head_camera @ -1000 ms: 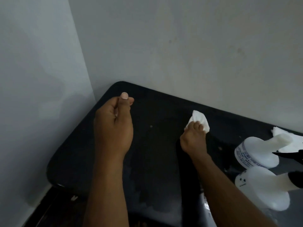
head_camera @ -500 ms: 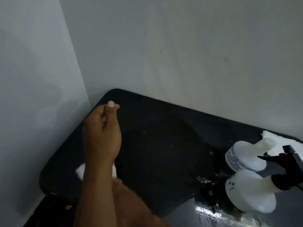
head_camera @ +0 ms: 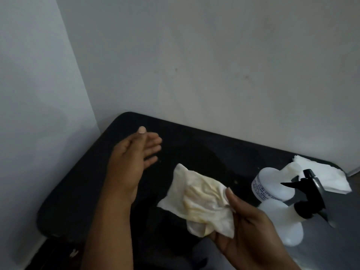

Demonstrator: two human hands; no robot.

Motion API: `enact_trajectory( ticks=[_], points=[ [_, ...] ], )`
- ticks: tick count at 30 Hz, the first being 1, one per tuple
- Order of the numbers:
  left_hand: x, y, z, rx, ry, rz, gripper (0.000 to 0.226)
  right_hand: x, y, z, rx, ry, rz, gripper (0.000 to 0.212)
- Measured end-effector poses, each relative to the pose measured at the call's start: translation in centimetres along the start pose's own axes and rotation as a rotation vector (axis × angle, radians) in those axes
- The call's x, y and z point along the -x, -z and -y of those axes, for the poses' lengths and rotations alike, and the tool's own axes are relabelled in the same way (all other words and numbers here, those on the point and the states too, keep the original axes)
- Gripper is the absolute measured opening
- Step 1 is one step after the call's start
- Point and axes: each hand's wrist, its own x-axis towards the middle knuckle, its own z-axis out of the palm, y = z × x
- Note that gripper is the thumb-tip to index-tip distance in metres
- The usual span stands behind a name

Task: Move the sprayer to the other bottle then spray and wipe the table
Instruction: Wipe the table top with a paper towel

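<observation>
A person's right hand (head_camera: pixel 247 236) grips a crumpled, yellow-stained cloth (head_camera: pixel 200 203) over the middle of a black desk (head_camera: pixel 185 145), with the thumb (head_camera: pixel 230 197) pressed into the folds. Whether the cloth's far edge touches the surface cannot be told. The left hand (head_camera: pixel 132 162) hangs open above the desk's left part, fingers straight and together, holding nothing, with its forearm crossing the near edge.

The black sprayer (head_camera: pixel 311 195) sits on the neck of a white bottle (head_camera: pixel 286 228) at the desk's right end, just beside the right hand. A labelled bottle (head_camera: pixel 270 182) stands right behind it, the two touching or nearly so. Beyond both, a stack of white tissues (head_camera: pixel 329 178) lies in the far right corner against the wall (head_camera: pixel 214 65).

The two bottles crowd the right end, close to the cloth. A pale wet sheen shows on the desk near the bottles. The desk is set into a corner, with a wall at its back and another at its left.
</observation>
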Motion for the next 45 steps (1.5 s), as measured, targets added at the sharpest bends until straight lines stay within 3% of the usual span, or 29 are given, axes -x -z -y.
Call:
enact_trajectory(
  ticks=[4, 8, 12, 15, 17, 19, 22, 25, 28, 32, 36, 38, 42, 45],
  points=[
    [1.1, -2.5, 0.9, -0.006, 0.202, 0.372, 0.055, -0.1, 0.4, 2.2, 0.020, 0.042, 0.059, 0.051],
    [1.9, -4.0, 1.8, 0.000, 0.257, 0.616, 0.046, 0.6, 0.6, 4.8, 0.222, 0.148, 0.006, 0.044],
    [1.6, -4.4, 2.1, 0.001, 0.210, 0.590, 0.033, 1.0, 0.4, 5.7, 0.607, 0.380, -0.172, 0.033],
    [1.9, -4.8, 1.8, -0.076, 0.158, 0.515, 0.023, 0.5, 0.2, 5.5, 1.112, 0.636, -0.347, 0.036],
    [2.3, -5.4, 1.4, -0.127, 0.140, 0.444, 0.029, -0.1, -0.2, 5.4, 1.418, 0.762, -0.498, 0.032],
    [2.6, -6.1, 1.1, -0.200, 0.129, 0.334, 0.031, -0.6, -0.6, 5.3, 1.536, 0.836, -0.583, 0.030],
    [3.3, -7.1, 0.6, -0.277, 0.126, 0.229, 0.016, -1.1, -1.3, 4.8, 1.559, 0.925, -0.627, 0.031],
    [4.1, -7.5, -0.1, -0.161, 0.180, 0.281, 0.021, -1.2, -2.4, 3.9, 1.449, 0.982, -0.531, 0.024],
    [4.2, -7.6, -0.4, -0.072, 0.198, 0.303, 0.013, -1.0, -3.0, 3.3, 1.399, 0.990, -0.430, 0.028],
    [4.1, -7.3, -0.3, 0.152, 0.291, 0.328, 0.039, -0.4, -2.9, 3.6, 1.309, 0.950, -0.239, 0.033],
    [4.2, -7.4, -0.9, 0.318, 0.281, 0.474, 0.044, 0.3, -2.1, 4.3, 1.070, 0.896, -0.096, 0.037],
    [4.3, -7.6, -0.7, 0.283, 0.241, 0.472, 0.040, 0.6, -1.9, 4.4, 1.020, 0.925, -0.133, 0.042],
    [4.8, -8.2, -0.7, 0.262, 0.170, 0.483, 0.032, 1.7, -0.8, 5.9, 1.176, 1.075, -0.474, 0.034],
    [5.6, -9.4, -0.9, 0.272, 0.074, 0.515, 0.031, 2.6, -0.3, 7.3, 1.181, 0.935, -0.381, 0.033]
  ],
)
